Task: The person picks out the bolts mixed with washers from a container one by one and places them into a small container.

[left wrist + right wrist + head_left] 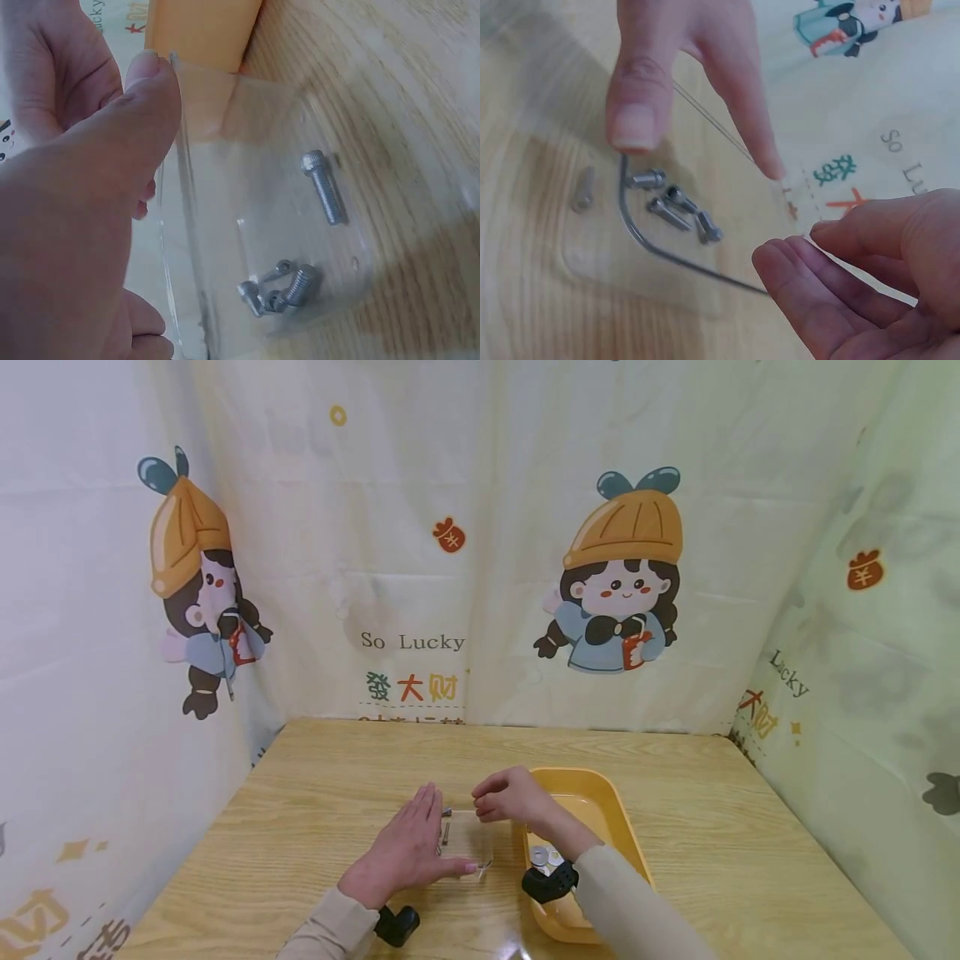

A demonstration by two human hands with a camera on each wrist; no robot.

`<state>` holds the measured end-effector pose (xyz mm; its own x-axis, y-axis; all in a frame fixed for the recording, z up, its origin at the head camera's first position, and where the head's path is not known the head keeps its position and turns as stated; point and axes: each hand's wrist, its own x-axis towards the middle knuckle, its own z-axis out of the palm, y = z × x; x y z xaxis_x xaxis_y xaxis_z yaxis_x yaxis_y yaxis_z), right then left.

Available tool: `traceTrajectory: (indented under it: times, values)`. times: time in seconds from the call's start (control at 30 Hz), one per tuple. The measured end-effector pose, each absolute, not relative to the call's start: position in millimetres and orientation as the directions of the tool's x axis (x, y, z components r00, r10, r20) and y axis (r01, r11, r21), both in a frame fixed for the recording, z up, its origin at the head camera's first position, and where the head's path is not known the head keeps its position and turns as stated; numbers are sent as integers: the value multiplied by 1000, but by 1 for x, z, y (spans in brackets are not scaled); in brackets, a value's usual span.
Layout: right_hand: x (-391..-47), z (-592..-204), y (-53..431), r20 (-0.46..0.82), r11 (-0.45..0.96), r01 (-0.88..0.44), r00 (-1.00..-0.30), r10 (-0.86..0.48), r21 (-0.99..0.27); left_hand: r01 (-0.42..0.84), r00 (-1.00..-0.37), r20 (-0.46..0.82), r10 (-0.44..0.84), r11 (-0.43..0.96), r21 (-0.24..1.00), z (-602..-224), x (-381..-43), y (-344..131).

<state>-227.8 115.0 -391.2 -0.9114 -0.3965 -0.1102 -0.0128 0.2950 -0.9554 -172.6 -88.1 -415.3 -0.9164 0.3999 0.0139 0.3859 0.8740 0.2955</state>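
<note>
A clear plastic box (474, 841) stands on the wooden table and holds several metal screws. One socket-head screw (324, 187) lies apart from the small heap of screws (279, 289) in the left wrist view. Along the box's left side, my left hand (405, 850) has its fingers and thumb stretched out, the thumb (636, 120) touching the rim. My right hand (513, 797) hovers by the far right corner of the box, its fingers loosely bent. Between its thumb and fingertips I see no thing held.
An orange-yellow tray (628, 827) stands right of the box, under my right forearm. Flat metal washers (539, 856) lie in it. Behind the table hangs a printed curtain (495, 610).
</note>
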Motion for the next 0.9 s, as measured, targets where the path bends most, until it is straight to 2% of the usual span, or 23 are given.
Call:
traceTrajectory:
  times: [0.9]
  values:
    - [-234,-393,187,-105,302,28,-964,-243,-953,475,-870,40,492,814,334,-403,-176,-56]
